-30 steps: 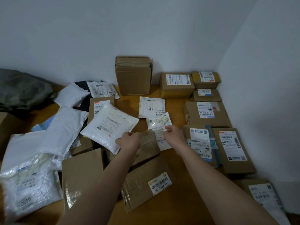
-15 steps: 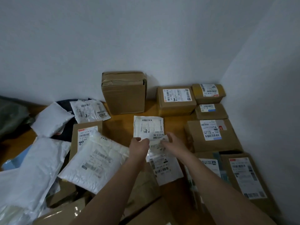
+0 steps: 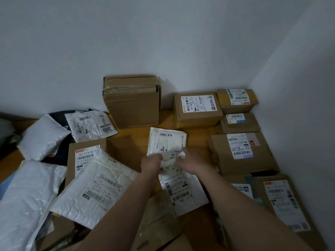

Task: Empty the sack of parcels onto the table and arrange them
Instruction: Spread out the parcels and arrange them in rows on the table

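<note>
White walls meet in a corner behind a wooden worktop point(image 3: 130, 144) strewn with parcels. Left hand point(image 3: 151, 163) and right hand point(image 3: 190, 163) each pinch the near edge of a small white mailer point(image 3: 165, 143), both grips clenched on it, mailer out over the middle of the worktop. Second white mailer point(image 3: 179, 189) lies flat just below the hands. Tall brown box point(image 3: 132, 104) stands against the back wall. Labelled brown boxes point(image 3: 243, 153) line the right side; white poly bags point(image 3: 43, 136) heap on the left.

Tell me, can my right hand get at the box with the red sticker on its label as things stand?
Not freely: the right hand is holding the small white parcel together with the left hand. The box with the red sticker lies uncovered just right of it.
</note>
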The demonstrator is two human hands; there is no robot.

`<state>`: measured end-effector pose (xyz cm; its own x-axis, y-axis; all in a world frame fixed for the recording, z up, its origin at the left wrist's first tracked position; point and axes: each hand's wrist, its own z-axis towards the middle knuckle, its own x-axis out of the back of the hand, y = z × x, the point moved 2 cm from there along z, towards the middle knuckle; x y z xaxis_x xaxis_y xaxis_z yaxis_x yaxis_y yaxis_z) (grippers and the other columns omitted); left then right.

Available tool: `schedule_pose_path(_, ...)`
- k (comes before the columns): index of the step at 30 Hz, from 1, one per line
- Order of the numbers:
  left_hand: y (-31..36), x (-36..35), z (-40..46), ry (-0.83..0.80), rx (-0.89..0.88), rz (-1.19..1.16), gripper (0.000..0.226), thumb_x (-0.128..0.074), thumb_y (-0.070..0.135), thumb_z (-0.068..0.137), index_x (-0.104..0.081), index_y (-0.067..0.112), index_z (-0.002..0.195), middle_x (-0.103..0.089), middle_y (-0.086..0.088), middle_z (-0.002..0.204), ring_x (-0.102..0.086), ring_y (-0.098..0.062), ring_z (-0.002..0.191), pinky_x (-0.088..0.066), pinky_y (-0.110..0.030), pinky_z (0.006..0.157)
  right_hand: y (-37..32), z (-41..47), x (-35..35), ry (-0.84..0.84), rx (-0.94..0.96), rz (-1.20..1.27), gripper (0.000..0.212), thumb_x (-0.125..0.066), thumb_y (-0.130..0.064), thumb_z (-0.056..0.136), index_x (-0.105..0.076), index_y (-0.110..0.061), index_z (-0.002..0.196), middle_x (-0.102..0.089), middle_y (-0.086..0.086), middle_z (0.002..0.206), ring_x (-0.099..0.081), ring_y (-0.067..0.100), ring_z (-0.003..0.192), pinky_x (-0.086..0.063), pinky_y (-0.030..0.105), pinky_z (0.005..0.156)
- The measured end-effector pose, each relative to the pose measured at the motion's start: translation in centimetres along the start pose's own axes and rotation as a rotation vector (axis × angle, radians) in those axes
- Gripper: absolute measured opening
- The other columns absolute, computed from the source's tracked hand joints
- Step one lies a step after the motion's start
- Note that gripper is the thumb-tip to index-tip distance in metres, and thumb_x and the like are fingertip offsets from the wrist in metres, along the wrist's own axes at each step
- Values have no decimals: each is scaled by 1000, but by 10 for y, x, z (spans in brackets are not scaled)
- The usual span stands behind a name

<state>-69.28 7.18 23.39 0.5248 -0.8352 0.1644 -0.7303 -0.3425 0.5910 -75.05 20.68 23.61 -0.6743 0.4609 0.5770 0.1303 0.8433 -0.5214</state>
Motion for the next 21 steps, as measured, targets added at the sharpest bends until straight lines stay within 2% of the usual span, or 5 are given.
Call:
schedule_pose_path(6,4,0,-7,114,0,164,60,-58,24,83,-39,2,136,-32,-14,137,-49,-35,112,-50,-44,94,-6,6,-1,-94,-11,-84,34,-47,-46,96,-64,-16,94,-62,-2,87,-57,12,76,-44,24,60)
schedule_pose_path(10,11,1,-10,93,-130,227,57,-55,16,89,-33,1,141,-23,-10,144,-44,-33,119,-44,-43,101,-4,-1,10,216,-61,-64,24,-49,-37,96,-59,-21,81,-57,-6,80,-51,8,65,-36,22,49)
schedule_pose_path(14,22,4,-6,105,-216,209,51,-53,12,89,-40,7,138,-31,-10,138,-52,-35,113,-49,-47,97,-19,10,12,347,184,-204,34,-54,-30,93,-54,-20,126,-52,1,130,-55,19,110,-52,35,86)
schedule_pose_path(17,33,5,-7,130,-329,165,43,-53,11,88,-47,11,130,-41,-11,134,-58,-34,108,-52,-48,94,-22,19,-3,102,234,-256,54,-47,-35,98,-29,-23,148,-23,0,158,-20,25,145,-26,47,115)
schedule_pose_path(21,53,12,-17,202,-516,164,34,-53,4,87,-54,11,120,-48,-7,127,-56,-22,104,-51,-40,92,-29,13,-6,254,143,-353,29,-39,-33,100,-55,-20,120,-60,6,121,-43,25,128,-28,45,112)
